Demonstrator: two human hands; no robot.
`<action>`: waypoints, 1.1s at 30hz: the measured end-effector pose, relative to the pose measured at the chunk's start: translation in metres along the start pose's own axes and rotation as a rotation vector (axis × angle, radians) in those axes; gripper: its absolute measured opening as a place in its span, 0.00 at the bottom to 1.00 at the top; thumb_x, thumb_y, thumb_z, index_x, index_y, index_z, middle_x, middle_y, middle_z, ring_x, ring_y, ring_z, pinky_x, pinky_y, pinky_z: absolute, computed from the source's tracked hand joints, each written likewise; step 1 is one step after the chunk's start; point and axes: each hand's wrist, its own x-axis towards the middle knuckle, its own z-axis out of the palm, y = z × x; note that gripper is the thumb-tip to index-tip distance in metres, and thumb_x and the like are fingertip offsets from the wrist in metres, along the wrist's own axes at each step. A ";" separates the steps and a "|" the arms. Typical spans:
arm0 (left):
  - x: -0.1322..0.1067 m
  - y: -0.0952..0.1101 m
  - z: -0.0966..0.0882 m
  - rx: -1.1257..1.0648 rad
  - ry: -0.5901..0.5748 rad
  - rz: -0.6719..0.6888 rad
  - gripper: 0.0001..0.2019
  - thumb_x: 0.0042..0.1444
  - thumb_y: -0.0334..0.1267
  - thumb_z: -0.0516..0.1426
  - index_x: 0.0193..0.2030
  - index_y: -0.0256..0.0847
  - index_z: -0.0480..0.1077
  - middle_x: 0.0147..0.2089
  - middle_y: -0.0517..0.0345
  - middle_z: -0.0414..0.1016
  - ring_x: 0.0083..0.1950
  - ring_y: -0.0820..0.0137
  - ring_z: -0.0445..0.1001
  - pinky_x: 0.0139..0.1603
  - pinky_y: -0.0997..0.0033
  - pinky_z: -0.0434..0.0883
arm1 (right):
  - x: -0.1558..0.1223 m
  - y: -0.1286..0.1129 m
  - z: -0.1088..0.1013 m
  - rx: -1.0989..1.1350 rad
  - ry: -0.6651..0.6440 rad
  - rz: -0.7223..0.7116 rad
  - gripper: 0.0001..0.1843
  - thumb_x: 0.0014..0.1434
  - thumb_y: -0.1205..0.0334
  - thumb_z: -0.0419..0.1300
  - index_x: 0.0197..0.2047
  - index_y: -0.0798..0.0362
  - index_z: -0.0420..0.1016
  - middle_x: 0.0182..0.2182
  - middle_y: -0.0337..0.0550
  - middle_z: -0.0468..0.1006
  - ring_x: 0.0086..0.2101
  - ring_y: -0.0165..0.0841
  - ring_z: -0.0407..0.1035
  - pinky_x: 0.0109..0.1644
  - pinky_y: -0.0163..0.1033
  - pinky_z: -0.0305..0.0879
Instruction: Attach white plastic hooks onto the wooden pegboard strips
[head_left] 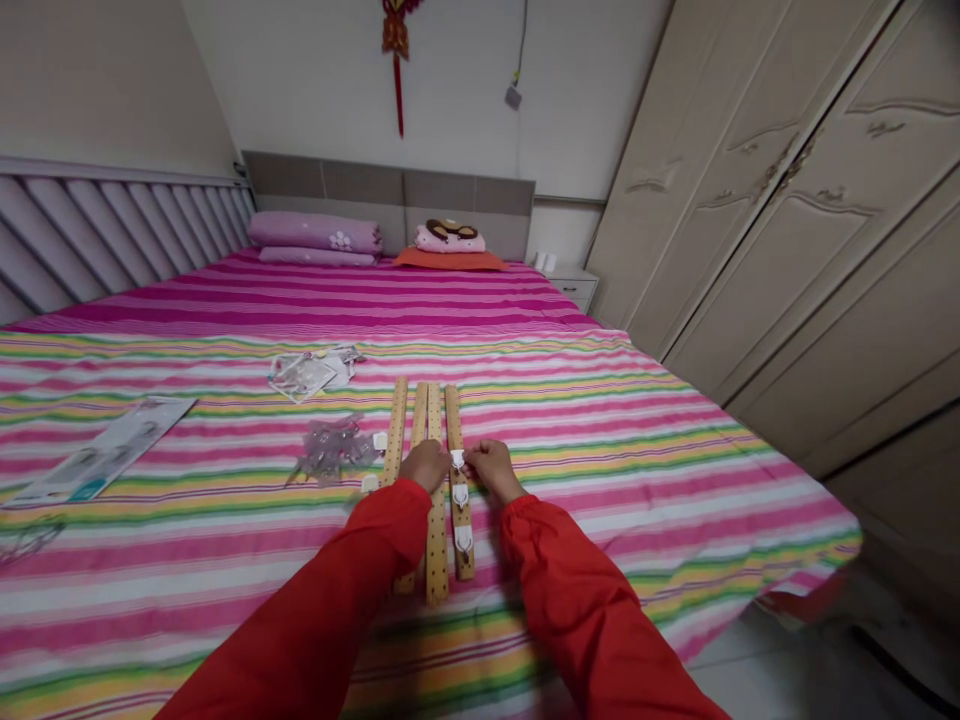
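Several perforated wooden strips lie side by side, lengthwise, on the striped bed cover. On the rightmost strip sit three white adhesive-style hooks in a row: a lower hook, a middle hook and an upper hook. My left hand reaches over the strips, its fingers pinched at the left side of the upper hook. From the right, my right hand pinches the same hook's other side. The fingertips are small here and partly hide the grip.
Left of the strips lies a pile of clear plastic pieces, with a white hook close by. Farther off are crumpled clear packaging and a long packaging card. Folded bedding rests by the headboard; a wardrobe stands right.
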 end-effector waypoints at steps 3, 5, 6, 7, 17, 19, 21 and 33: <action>0.000 0.001 0.000 0.028 -0.002 -0.010 0.08 0.50 0.39 0.53 0.27 0.40 0.70 0.32 0.49 0.76 0.36 0.63 0.73 0.31 0.70 0.60 | 0.003 0.002 0.001 -0.011 0.009 0.007 0.06 0.37 0.71 0.58 0.16 0.53 0.66 0.08 0.32 0.68 0.11 0.26 0.62 0.16 0.30 0.61; -0.001 0.002 0.001 0.041 -0.002 -0.016 0.07 0.50 0.38 0.52 0.27 0.40 0.70 0.34 0.48 0.77 0.38 0.62 0.74 0.31 0.70 0.60 | 0.005 0.004 0.001 -0.015 0.016 0.012 0.07 0.38 0.71 0.58 0.16 0.52 0.65 0.08 0.31 0.68 0.11 0.26 0.61 0.16 0.30 0.61; -0.001 0.002 0.001 0.046 0.000 -0.020 0.07 0.50 0.38 0.52 0.28 0.40 0.70 0.35 0.47 0.77 0.39 0.61 0.74 0.31 0.69 0.60 | 0.005 0.004 0.001 -0.017 0.019 0.014 0.07 0.38 0.72 0.58 0.16 0.52 0.65 0.08 0.31 0.68 0.11 0.26 0.61 0.16 0.30 0.61; -0.002 0.003 0.002 0.050 0.002 -0.023 0.08 0.51 0.38 0.52 0.28 0.40 0.70 0.36 0.47 0.77 0.39 0.60 0.74 0.32 0.69 0.60 | 0.005 0.005 0.001 -0.018 0.020 0.017 0.07 0.38 0.72 0.58 0.16 0.52 0.65 0.08 0.31 0.68 0.11 0.26 0.61 0.16 0.30 0.61; -0.008 0.003 0.007 0.061 0.066 -0.035 0.07 0.52 0.37 0.52 0.32 0.42 0.71 0.39 0.47 0.78 0.43 0.59 0.75 0.35 0.67 0.62 | 0.005 0.004 0.001 -0.003 0.023 0.047 0.07 0.38 0.72 0.58 0.17 0.53 0.64 0.07 0.31 0.68 0.11 0.25 0.61 0.17 0.30 0.61; -0.009 0.004 0.005 0.034 0.058 -0.054 0.07 0.52 0.37 0.52 0.33 0.42 0.71 0.39 0.48 0.78 0.42 0.60 0.75 0.34 0.68 0.62 | 0.004 0.005 0.001 0.006 0.028 0.052 0.07 0.39 0.73 0.58 0.17 0.52 0.64 0.07 0.31 0.68 0.11 0.25 0.61 0.16 0.29 0.61; -0.010 0.005 0.003 0.004 0.048 -0.071 0.07 0.52 0.37 0.52 0.34 0.42 0.70 0.39 0.49 0.78 0.41 0.61 0.75 0.34 0.69 0.62 | 0.004 0.005 0.001 0.012 0.033 0.060 0.08 0.39 0.73 0.58 0.18 0.52 0.64 0.07 0.30 0.67 0.11 0.25 0.60 0.16 0.29 0.61; -0.001 -0.003 0.006 -0.049 0.039 -0.132 0.08 0.48 0.41 0.58 0.35 0.45 0.74 0.39 0.57 0.79 0.41 0.67 0.75 0.35 0.73 0.64 | 0.008 0.010 -0.001 -0.003 0.039 0.128 0.08 0.40 0.75 0.59 0.21 0.53 0.66 0.08 0.31 0.68 0.11 0.26 0.61 0.14 0.28 0.60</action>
